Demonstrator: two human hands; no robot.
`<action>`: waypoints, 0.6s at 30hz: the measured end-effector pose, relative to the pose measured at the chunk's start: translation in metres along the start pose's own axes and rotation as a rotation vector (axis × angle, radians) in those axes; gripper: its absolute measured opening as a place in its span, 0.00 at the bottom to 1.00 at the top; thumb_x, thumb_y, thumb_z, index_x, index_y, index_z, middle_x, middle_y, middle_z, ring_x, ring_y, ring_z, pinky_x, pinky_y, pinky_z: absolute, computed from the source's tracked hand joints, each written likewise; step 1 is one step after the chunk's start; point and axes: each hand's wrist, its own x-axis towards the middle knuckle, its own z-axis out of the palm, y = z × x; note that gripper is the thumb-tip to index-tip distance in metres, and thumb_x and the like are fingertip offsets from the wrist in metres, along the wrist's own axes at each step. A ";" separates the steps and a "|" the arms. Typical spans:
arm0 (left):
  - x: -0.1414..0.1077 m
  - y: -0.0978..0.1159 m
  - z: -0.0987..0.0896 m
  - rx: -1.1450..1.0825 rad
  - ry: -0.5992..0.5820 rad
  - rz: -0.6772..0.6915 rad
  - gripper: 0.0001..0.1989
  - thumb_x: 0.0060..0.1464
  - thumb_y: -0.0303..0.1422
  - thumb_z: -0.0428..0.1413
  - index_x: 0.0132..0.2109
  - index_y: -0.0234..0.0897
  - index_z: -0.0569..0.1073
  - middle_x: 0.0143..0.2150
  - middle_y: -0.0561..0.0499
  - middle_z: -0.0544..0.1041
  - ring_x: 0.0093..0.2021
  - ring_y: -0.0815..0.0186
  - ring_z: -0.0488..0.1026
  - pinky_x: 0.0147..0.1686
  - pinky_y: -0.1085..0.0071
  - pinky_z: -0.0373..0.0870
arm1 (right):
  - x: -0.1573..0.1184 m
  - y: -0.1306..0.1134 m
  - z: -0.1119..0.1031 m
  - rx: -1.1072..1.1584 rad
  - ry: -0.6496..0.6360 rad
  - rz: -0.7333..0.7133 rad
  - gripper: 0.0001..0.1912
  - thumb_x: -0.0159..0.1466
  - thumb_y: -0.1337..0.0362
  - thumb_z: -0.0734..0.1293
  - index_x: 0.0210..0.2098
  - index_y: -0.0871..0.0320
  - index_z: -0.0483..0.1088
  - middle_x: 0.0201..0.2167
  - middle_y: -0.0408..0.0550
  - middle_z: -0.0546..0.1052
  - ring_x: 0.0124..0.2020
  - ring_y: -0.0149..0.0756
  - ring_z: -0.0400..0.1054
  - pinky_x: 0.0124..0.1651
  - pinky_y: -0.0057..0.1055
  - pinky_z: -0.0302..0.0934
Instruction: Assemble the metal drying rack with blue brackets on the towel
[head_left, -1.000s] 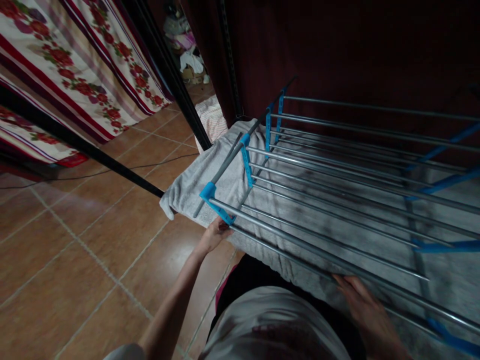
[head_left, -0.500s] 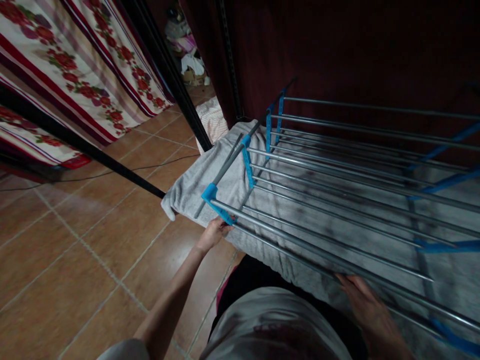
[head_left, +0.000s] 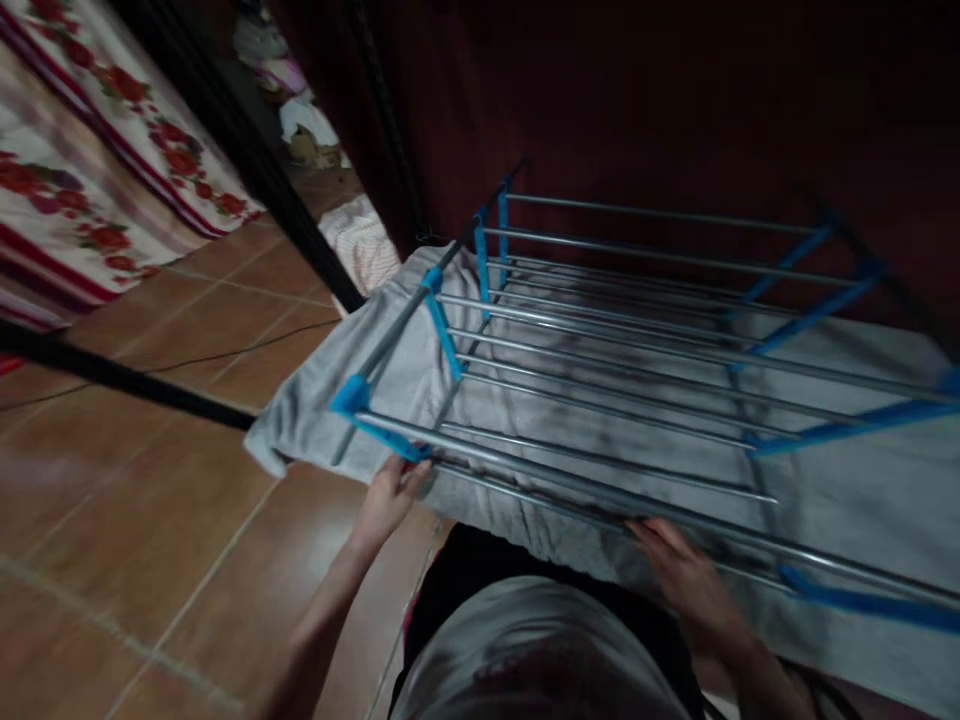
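A metal rack of grey tubes with blue plastic joints [head_left: 351,396] lies over a grey cloth-covered surface. At its near left corner, my left hand [head_left: 388,500] is closed around the frame, just beside the lower blue joint. Farther right along the near side, my right hand [head_left: 679,565] has its fingers curled on the lower front tube [head_left: 517,492]. The fingertips of both hands are partly hidden by the tubes. Several parallel tubes run lengthwise across the rack, and blue slotted brackets [head_left: 444,335] link them at the left end.
The grey blanket [head_left: 300,420] hangs over the surface's left corner. Black poles [head_left: 127,378] slant across the left side. Beyond are a floral curtain [head_left: 112,150], brown floor tiles [head_left: 225,560] with a dark cable, and a dark red panel [head_left: 637,100] behind the rack.
My view has turned to the right, so the rack and both hands appear farther left. More of the rack's right end now shows. Both hands keep their places on the frame.
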 end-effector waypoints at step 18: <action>0.019 0.015 0.030 0.322 0.258 -0.296 0.22 0.51 0.51 0.50 0.39 0.37 0.74 0.29 0.46 0.73 0.37 0.50 0.74 0.39 0.55 0.70 | 0.039 -0.026 -0.013 0.119 0.048 0.081 0.19 0.69 0.69 0.63 0.58 0.51 0.71 0.49 0.48 0.79 0.50 0.40 0.72 0.54 0.35 0.65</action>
